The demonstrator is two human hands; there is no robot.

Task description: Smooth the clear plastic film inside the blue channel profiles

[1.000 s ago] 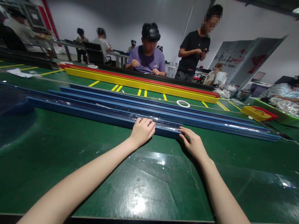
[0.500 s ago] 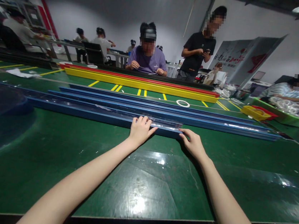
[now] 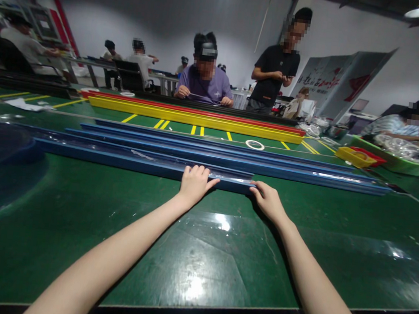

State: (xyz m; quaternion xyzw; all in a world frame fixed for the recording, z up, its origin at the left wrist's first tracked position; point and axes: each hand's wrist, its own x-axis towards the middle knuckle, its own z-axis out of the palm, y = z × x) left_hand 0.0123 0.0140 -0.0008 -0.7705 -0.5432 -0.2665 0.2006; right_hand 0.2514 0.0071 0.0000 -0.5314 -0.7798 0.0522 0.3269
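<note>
Left hand (image 3: 194, 184): palm down, fingers laid flat over the top of the nearest blue rail (image 3: 118, 158), thumb splayed to the right; open and resting, not clenched.
Right hand (image 3: 268, 200): fingers stretched forward, tips touching the rail's right end; whether they pinch it cannot be told.
Nearest blue rail: lies on the desk (image 3: 73, 222) directly ahead of both hands, at full arm's reach.
Axis: the rail's long axis runs left to right across the view, square to both forearms; nearly all its length extends leftward from the left hand (the right hand marks its end).
Film (image 3: 232, 178): a clear glossy covering shows on the rail's top between the two hands.
Other blue rails (image 3: 213, 153): parallel, just behind the nearest one, and reaching further right.
Tape ring (image 3: 255, 144): white, flat on the desk beyond the blue rails.
Yellow rail (image 3: 198, 119) and red rail (image 3: 199, 110): parallel, side by side, well beyond.
Seated person (image 3: 205, 83): at the far edge, hands busy with something thin.
Standing person (image 3: 275, 74): beside the seated one.
</note>
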